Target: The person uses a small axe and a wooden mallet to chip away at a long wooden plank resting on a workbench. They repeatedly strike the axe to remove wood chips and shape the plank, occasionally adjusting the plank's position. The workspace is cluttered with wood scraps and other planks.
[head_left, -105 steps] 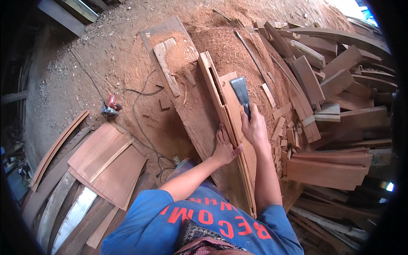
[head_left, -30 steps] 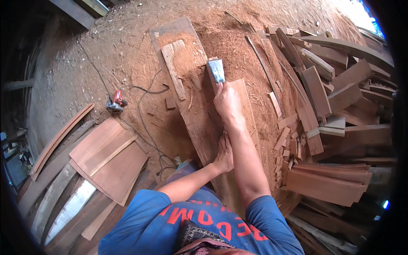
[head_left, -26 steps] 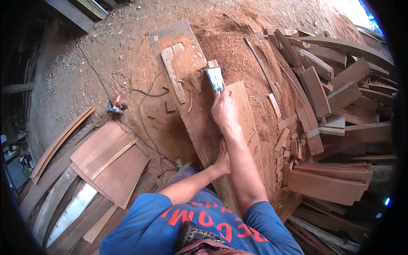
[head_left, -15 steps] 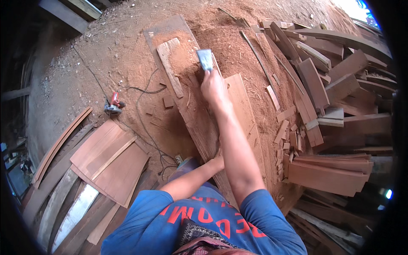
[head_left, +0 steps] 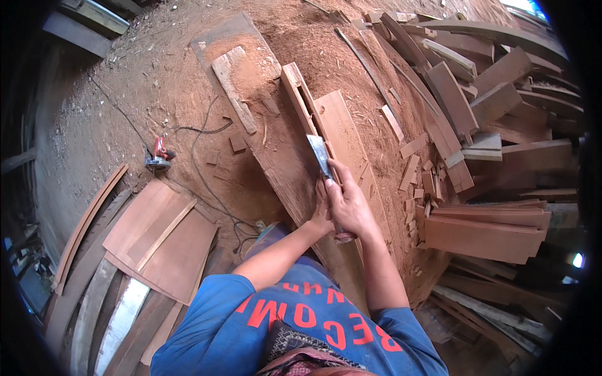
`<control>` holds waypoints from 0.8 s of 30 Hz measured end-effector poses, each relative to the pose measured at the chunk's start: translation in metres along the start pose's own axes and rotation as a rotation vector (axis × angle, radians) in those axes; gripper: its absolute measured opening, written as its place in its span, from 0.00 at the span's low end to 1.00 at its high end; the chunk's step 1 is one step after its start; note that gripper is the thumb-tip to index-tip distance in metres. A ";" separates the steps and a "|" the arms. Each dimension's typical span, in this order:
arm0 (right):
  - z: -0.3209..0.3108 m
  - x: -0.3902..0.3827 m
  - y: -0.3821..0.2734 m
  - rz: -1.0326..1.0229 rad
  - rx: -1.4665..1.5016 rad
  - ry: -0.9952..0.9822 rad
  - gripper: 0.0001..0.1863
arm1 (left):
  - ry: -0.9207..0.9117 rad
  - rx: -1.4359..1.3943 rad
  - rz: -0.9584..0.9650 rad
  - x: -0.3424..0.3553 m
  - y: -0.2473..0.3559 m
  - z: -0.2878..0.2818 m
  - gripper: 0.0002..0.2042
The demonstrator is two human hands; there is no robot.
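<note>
Holding a broad, flat-bladed chisel [head_left: 318, 150] in the right hand [head_left: 351, 210], closed around the handle, with the blade pointing away from the body. Reaching with the blade over the slotted stretch of a long, narrow timber [head_left: 296, 91], near the close end of the open slot; cannot tell from above whether touching the wood. Resting the left hand [head_left: 322, 212] against the same timber, just beside the right; fingers partly hidden, so cannot tell whether curled round it or laid flat.

Found the timber lying lengthwise along a wide, worn plank [head_left: 282, 169], with a paler board [head_left: 351, 144] close by on the right. Noted also sawdust [head_left: 256, 70] and a rough offcut [head_left: 233, 88] on the plank's far end, and a red power tool [head_left: 162, 156] on the ground, well apart at left.

Judged as chisel work at the slot, probably clearing or trimming. Seems to call next for a settled edge, a firm brace, and fingers clear of the blade
</note>
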State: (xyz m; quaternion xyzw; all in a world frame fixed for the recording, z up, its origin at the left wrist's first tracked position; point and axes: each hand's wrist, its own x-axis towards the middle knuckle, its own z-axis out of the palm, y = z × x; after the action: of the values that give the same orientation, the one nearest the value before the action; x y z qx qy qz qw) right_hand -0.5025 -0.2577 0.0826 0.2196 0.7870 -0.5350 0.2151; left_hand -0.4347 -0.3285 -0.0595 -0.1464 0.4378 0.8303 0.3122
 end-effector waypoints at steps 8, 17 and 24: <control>0.025 -0.007 -0.003 0.038 -0.377 0.000 0.27 | 0.012 0.579 0.204 0.007 -0.025 -0.024 0.36; 0.057 0.001 0.008 0.080 -0.415 0.129 0.29 | -0.086 0.465 0.098 0.000 -0.011 -0.036 0.45; 0.019 -0.008 0.011 -0.107 -0.374 0.032 0.25 | -0.026 0.062 0.205 0.010 -0.021 -0.018 0.53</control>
State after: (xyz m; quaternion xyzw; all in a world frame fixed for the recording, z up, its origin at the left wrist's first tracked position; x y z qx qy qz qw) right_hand -0.4880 -0.2730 0.0723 0.1424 0.8864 -0.3867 0.2109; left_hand -0.4292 -0.3307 -0.0888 -0.0804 0.4717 0.8459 0.2355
